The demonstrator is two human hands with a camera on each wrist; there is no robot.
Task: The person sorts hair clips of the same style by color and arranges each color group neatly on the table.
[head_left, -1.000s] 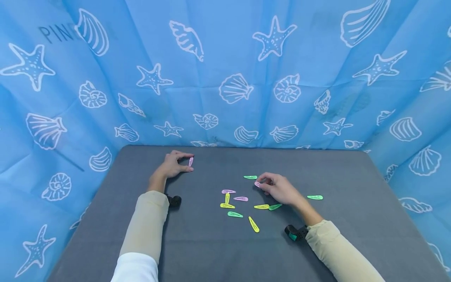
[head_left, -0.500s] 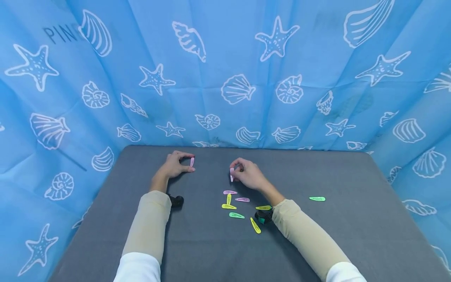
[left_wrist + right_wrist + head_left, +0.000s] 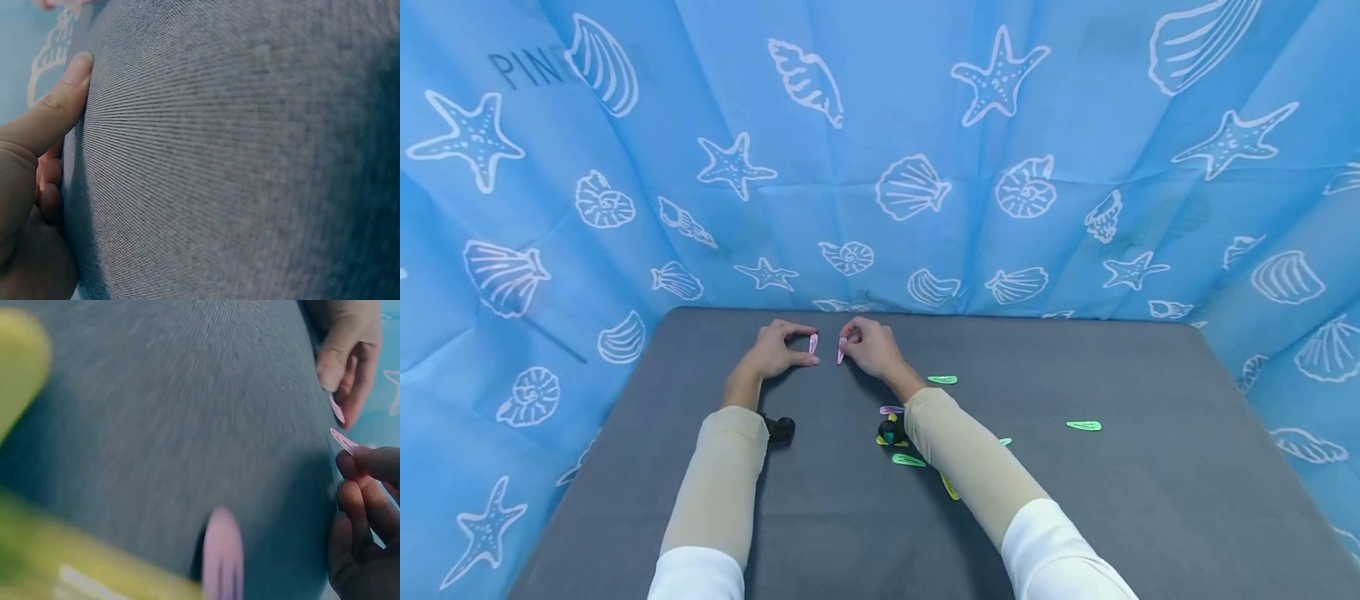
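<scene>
At the far left of the table, in the head view, my left hand (image 3: 775,348) rests with thumb and index finger at the two ends of a pink snap hair clip (image 3: 813,343). Just right of it, my right hand (image 3: 868,348) pinches a second pink hair clip (image 3: 841,350) between thumb and index finger. A small gap separates the two clips. The right wrist view shows the pinched clip (image 3: 343,441) pointing toward the left hand's clip (image 3: 337,407). In the left wrist view, only the left thumb (image 3: 59,103) and curled fingers show; its clip is hidden.
Green hair clips (image 3: 942,379) (image 3: 1084,426) (image 3: 909,460) lie on the grey table (image 3: 1150,517). A pink clip (image 3: 891,409) and a yellow clip (image 3: 951,487) are partly covered by the right arm and its wrist camera (image 3: 890,431). A blue shell-print curtain (image 3: 880,250) stands behind.
My right hand has carried its pink clip leftward from the middle of the table to beside the left hand, turning it lengthwise. The left hand has stayed with its clip.
</scene>
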